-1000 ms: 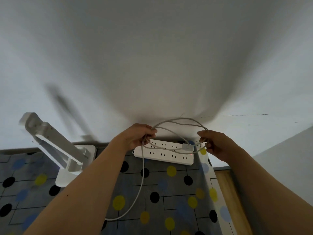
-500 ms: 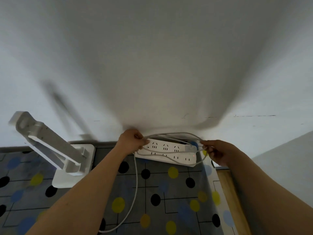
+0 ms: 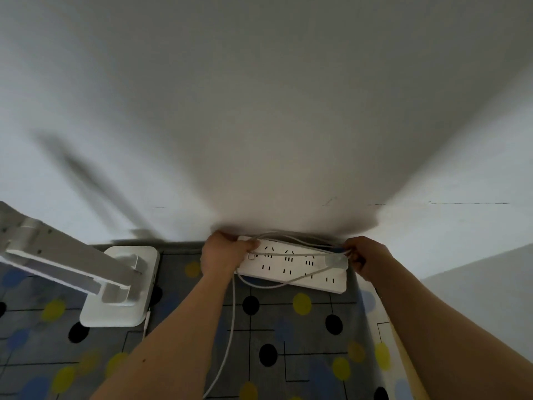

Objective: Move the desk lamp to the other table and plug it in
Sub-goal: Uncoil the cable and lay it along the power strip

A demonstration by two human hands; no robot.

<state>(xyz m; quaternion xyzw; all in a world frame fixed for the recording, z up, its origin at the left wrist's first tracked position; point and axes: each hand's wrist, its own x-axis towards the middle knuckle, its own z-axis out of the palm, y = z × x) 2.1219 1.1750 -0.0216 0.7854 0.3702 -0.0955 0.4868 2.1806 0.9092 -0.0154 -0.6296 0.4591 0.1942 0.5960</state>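
Observation:
The white desk lamp [image 3: 115,272] stands folded low on the patterned tablecloth [image 3: 288,327] at the left. A white power strip [image 3: 291,269] lies against the wall at the table's far edge. My left hand [image 3: 222,255] grips looped white lamp cord [image 3: 230,327] at the strip's left end. At the strip's right end my right hand [image 3: 366,255] holds the other side of the loops, beside the lamp's plug [image 3: 336,260], which rests on the strip. One strand of cord trails down towards me along my left forearm.
A grey wall [image 3: 259,111] rises right behind the table. The table's right edge [image 3: 383,327] drops to a wooden strip and a pale surface at the right.
Both hands have lowered the looped cord from above the strip down onto it, spreading apart to the strip's two ends. The view has shifted slightly right.

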